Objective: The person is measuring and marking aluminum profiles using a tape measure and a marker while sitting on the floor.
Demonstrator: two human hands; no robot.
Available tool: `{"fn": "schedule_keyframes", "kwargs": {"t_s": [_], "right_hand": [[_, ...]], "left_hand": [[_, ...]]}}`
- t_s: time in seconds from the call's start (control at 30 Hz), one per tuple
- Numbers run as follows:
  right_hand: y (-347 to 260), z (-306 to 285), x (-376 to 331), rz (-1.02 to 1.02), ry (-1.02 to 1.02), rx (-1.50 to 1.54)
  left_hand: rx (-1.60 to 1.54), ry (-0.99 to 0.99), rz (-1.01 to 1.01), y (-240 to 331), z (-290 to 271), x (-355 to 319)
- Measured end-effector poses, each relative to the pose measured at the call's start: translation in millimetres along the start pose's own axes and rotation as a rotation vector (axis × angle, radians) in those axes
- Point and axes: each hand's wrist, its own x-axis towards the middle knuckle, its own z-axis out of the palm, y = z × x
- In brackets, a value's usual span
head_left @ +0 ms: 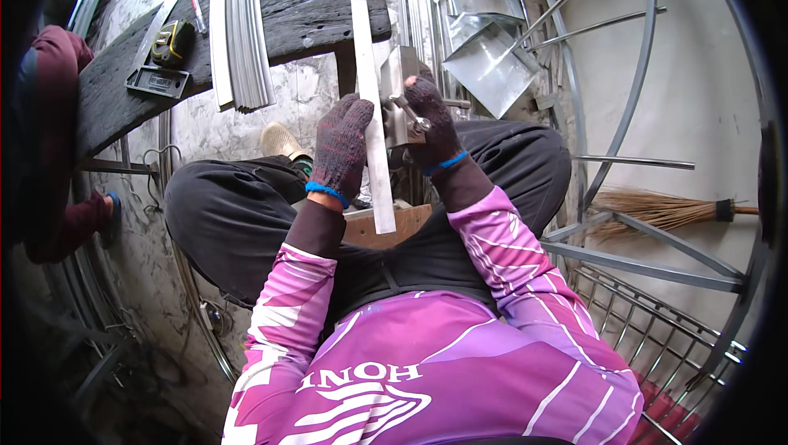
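A long flat metal strip (pixel 379 174) stands lengthwise in front of me, slightly tilted. My left hand (pixel 343 145), in a dark knitted glove with a blue cuff, grips it with closed fingers from the left side. Just right of the strip is a silvery metal block-like device (pixel 398 75) with a bolt and a short bar. My right hand (pixel 435 121), gloved the same way, is closed round its right side, a bare fingertip showing. The strip lies against or close beside the device; whether they touch is unclear.
A dark wooden bench (pixel 304 2) bears a stack of metal strips (pixel 242 34), a tape measure (pixel 172 43), a try square (pixel 158 81) and a pen (pixel 198 10). Sheet-metal pieces (pixel 492 67), a metal frame (pixel 644 256) and a broom (pixel 669 204) are at right. Another person's leg (pixel 61 59) is at left.
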Motion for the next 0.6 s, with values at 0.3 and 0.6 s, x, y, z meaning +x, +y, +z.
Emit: {"fn": "schedule_keyframes", "kwargs": {"t_s": [0.3,0.6], "right_hand": [[7,44,4,0.404,0.137,0.984],[29,42,5,0.218,-0.095,0.273]], "left_hand": [[-0.685,0.120,-0.492,3,15,-31],[-0.805,0.059,-0.734,27,7,-72]]}}
